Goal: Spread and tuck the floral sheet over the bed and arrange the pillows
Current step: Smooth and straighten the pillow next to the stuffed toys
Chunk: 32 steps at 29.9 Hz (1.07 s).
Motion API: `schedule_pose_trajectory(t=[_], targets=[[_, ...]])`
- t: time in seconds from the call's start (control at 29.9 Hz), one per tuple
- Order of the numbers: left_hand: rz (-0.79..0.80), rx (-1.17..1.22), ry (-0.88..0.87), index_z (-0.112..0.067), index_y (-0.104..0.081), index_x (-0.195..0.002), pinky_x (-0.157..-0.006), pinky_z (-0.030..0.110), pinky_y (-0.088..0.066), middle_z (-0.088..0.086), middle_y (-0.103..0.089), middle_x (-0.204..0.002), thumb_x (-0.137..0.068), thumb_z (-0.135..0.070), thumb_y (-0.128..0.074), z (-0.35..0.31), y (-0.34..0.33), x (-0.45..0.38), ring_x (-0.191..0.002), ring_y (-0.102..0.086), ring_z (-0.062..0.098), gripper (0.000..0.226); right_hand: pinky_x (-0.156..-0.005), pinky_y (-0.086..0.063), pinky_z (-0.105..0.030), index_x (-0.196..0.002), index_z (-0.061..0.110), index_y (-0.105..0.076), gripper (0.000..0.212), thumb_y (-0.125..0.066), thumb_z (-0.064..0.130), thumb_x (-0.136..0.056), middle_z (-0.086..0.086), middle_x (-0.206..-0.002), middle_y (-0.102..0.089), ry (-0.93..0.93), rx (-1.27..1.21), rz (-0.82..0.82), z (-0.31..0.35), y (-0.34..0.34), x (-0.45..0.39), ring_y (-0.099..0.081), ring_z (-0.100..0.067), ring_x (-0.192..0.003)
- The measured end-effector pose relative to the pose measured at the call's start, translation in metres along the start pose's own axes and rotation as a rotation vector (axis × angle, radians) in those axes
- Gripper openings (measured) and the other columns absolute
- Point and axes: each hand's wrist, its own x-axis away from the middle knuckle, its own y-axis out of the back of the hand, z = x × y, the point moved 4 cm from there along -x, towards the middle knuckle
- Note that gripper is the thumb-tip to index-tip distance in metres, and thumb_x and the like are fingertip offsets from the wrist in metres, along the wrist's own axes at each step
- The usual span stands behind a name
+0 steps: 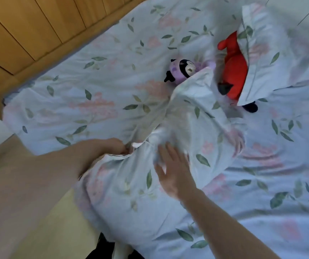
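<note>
Floral sheet (97, 94) covers the bed, rumpled toward the near edge. Step in hand, by my reading: arranging pillows. Left hand (112, 146) grips the end of the near pillow (131, 193) at the bed's near edge; right hand (174, 171) lies flat on it, fingers spread. Second pillow (265, 53) leans over a red plush toy (234, 68) near the far corner. Next move probably needs this pillow carried alongside it.

- The bed (10, 101) is covered by a pale blue floral sheet (97, 75)
- A near pillow (178, 128) and a far pillow (262, 53) in matching fabric are laid on it
- A purple plush toy (181, 71) and a red plush toy (234, 66) are seen between them
</note>
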Motion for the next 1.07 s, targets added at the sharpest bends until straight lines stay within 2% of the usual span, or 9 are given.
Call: schedule_pose_trajectory(t=[0.1, 0.23, 0.33, 0.47, 0.63, 0.74, 0.87, 0.97, 1.07], targets=[[-0.09, 0.202, 0.087, -0.015, -0.06, -0.137, -0.096, 0.031, -0.04, 0.011, -0.054, -0.144, -0.105, -0.049, -0.042, 0.028, -0.007, -0.005, -0.115, -0.056, 0.029, 0.05, -0.126, -0.001, -0.045, -0.161, 0.031, 0.002, 0.074, -0.017, 0.066, -0.098, 0.011, -0.168, 0.01, -0.012, 0.168, 0.179, -0.037, -0.046, 0.012, 0.008, -0.019, -0.155], [-0.071, 0.412, 0.082, -0.026, -0.064, -0.128, -0.093, 0.033, -0.038, 0.0, -0.055, -0.135, -0.093, -0.071, -0.045, 0.044, -0.009, -0.014, -0.104, -0.055, 0.023, 0.06, -0.123, -0.019, -0.044, -0.159, 0.03, -0.017, 0.076, -0.02, 0.068, -0.094, 0.01, -0.167, -0.011, -0.199, 0.205, 0.058, -0.082, -0.028, 0.003, -0.016, -0.017, -0.152], [-0.017, 0.479, 0.021, -0.037, -0.074, -0.091, -0.091, 0.034, -0.043, -0.003, -0.066, -0.12, -0.071, -0.091, -0.053, 0.036, -0.007, -0.006, -0.099, -0.064, 0.02, 0.061, -0.113, -0.034, -0.047, -0.151, 0.027, -0.037, 0.068, -0.034, 0.061, -0.092, 0.001, -0.157, -0.034, -0.228, 0.01, -0.213, -0.06, 0.01, -0.009, -0.034, -0.027, -0.14], [-0.012, 0.404, 0.018, -0.029, -0.058, -0.13, -0.096, 0.034, -0.045, -0.005, -0.06, -0.124, -0.058, -0.092, -0.065, 0.029, -0.006, -0.008, -0.105, -0.06, 0.018, 0.096, -0.118, -0.029, -0.044, -0.156, 0.028, -0.03, 0.062, -0.049, 0.046, -0.099, 0.002, -0.164, -0.021, -0.075, -0.111, -0.327, -0.018, 0.033, -0.038, -0.022, -0.024, -0.148], [-0.202, 0.354, -0.313, -0.027, -0.062, -0.078, -0.061, 0.022, -0.041, -0.013, -0.063, -0.074, -0.08, -0.036, -0.078, -0.025, 0.008, 0.012, -0.073, -0.06, 0.011, 0.019, -0.12, -0.031, -0.041, -0.149, 0.02, -0.044, 0.054, -0.055, 0.035, -0.099, -0.005, -0.158, -0.036, 0.134, -0.169, -0.316, 0.031, 0.042, -0.062, -0.03, -0.025, -0.145], [-0.36, 0.357, -0.581, -0.019, -0.062, -0.076, -0.059, 0.027, -0.047, -0.005, -0.066, -0.069, -0.079, -0.021, -0.077, -0.064, 0.037, 0.052, -0.067, -0.062, 0.011, 0.015, -0.117, -0.03, -0.027, -0.138, 0.015, -0.057, 0.041, -0.05, 0.022, -0.098, -0.008, -0.147, -0.048, 0.213, -0.242, -0.472, 0.055, 0.088, -0.074, -0.042, -0.024, -0.137], [-0.521, 0.163, -0.798, -0.016, -0.056, -0.073, -0.061, 0.035, -0.052, -0.003, -0.064, -0.068, -0.084, -0.022, -0.068, -0.101, 0.079, 0.109, -0.065, -0.062, 0.015, 0.017, -0.109, -0.04, -0.024, -0.121, 0.011, -0.069, 0.032, -0.048, 0.017, -0.097, -0.001, -0.127, -0.062, 0.265, -0.342, -0.574, 0.07, 0.179, -0.085, -0.056, -0.015, -0.122], [-0.669, -0.029, -0.848, -0.02, -0.052, -0.071, -0.056, 0.036, -0.047, -0.004, -0.054, -0.061, -0.079, -0.017, -0.069, -0.118, 0.095, 0.149, -0.057, -0.053, 0.017, 0.019, -0.098, -0.041, -0.012, -0.115, 0.025, -0.071, 0.023, -0.056, 0.026, -0.098, 0.022, -0.106, -0.065, 0.185, -0.387, -0.492, 0.077, 0.238, -0.082, -0.059, 0.001, -0.109], [-0.752, -0.161, -0.837, -0.023, -0.061, -0.083, -0.056, 0.034, -0.044, -0.005, -0.054, -0.065, -0.074, -0.014, -0.066, -0.118, 0.087, 0.167, -0.063, -0.052, 0.02, 0.014, -0.098, -0.038, -0.015, -0.12, 0.033, -0.07, 0.026, -0.061, 0.036, -0.095, 0.016, -0.115, -0.069, 0.014, -0.267, -0.369, 0.063, 0.248, -0.08, -0.06, -0.006, -0.116]])
